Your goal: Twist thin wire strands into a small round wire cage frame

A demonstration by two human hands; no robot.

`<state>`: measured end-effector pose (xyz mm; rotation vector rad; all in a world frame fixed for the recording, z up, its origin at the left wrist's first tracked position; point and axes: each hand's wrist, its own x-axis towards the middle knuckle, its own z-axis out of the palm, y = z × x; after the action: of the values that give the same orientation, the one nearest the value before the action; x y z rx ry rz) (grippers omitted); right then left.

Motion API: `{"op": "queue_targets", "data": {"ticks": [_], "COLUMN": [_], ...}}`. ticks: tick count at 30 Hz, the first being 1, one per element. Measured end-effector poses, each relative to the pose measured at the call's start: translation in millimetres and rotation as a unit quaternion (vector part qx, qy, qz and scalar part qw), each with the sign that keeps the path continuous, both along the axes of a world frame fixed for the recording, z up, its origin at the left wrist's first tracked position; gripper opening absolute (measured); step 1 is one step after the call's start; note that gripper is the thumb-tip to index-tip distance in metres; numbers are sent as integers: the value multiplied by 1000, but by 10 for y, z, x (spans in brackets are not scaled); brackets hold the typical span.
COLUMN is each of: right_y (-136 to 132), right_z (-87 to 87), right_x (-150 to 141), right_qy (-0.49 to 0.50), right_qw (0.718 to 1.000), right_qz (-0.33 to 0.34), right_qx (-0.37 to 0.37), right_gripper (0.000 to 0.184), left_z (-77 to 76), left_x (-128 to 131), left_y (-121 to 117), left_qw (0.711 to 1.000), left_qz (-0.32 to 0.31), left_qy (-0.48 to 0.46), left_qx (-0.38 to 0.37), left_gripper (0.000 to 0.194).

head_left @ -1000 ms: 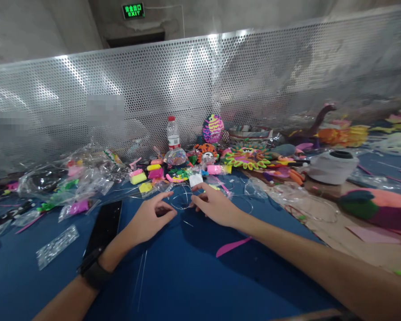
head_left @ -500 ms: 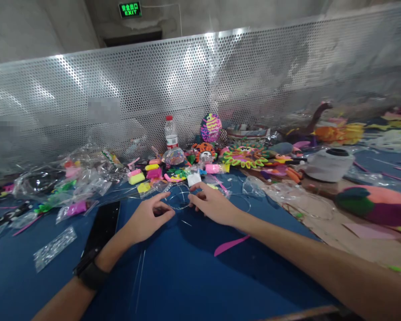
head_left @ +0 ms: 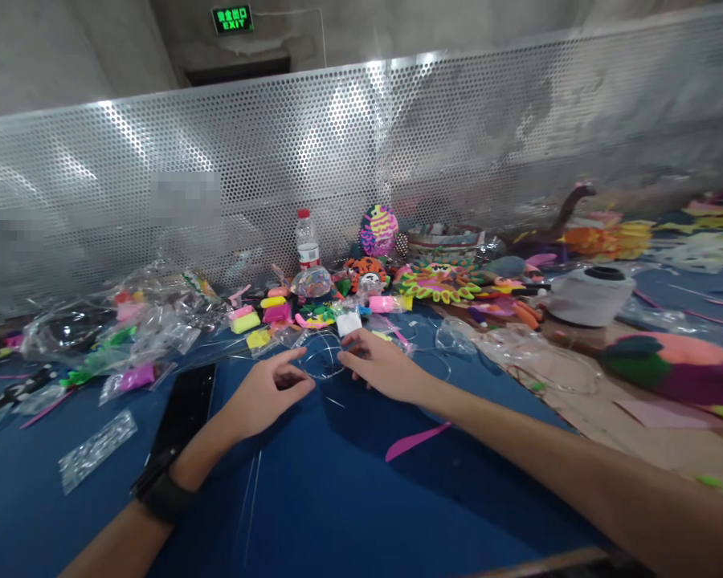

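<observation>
At our far left, a clear plastic packet with silvery contents [head_left: 98, 449] lies flat on the blue tabletop [head_left: 337, 522]. Beside it we have a black rectangular phone [head_left: 186, 401], no brand readable, partly behind the black-banded watch [head_left: 167, 496] on our left wrist; a careless sweep of that forearm could shove the phone. Beyond the perforated metal screen [head_left: 265, 160], the green lit sign [head_left: 232, 19] reads "安全出口 EXIT".

Thin, clear, straight strands [head_left: 254, 490] lie below our left hand [head_left: 265, 395]; being so hard to see against the blue, they could snag on our sleeveless wrist or watch. That hand's thumb and forefinger are parted, beside the thin, clear, wiry ring [head_left: 325, 376] with strands crossing inside it, which sits on the tabletop between our hands. The clear plastic bottle with a red cap [head_left: 307, 237] bears a label too small for us to read.

Our right hand [head_left: 389, 371] has its fingers curled at the ring's right edge; we cannot tell whether they pinch it. An uneven pull there could warp the ring or shift its crossing strands. Nearer us, the flat magenta plastic knife [head_left: 415, 442] lies under our right forearm, where a dragging arm could push it.
</observation>
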<state>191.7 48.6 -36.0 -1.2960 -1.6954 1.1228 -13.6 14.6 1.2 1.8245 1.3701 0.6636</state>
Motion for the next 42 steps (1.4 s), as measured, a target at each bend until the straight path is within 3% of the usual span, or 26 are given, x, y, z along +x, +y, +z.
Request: {"op": "queue_targets", "data": {"ticks": [18, 26, 39, 42], "right_y": [-18, 6, -3, -7], "right_z": [36, 0, 17, 25], "right_x": [-17, -7, 8, 9], "right_qy": [2, -13, -22, -23], "right_qw": [1000, 1000, 999, 999], "right_qz": [3, 10, 20, 20], "right_qx": [22, 24, 14, 12], "right_gripper": [20, 21, 19, 20], "left_z": [21, 25, -22, -21], "left_x": [-4, -18, -65, -78], "left_y": [16, 31, 52, 71], "left_qw": [999, 1000, 1000, 1000], "left_qz": [1, -6, -17, -12], "left_qy": [15, 12, -4, 9], "left_qx": [38, -10, -11, -7], "left_gripper": [64, 69, 74, 68]}}
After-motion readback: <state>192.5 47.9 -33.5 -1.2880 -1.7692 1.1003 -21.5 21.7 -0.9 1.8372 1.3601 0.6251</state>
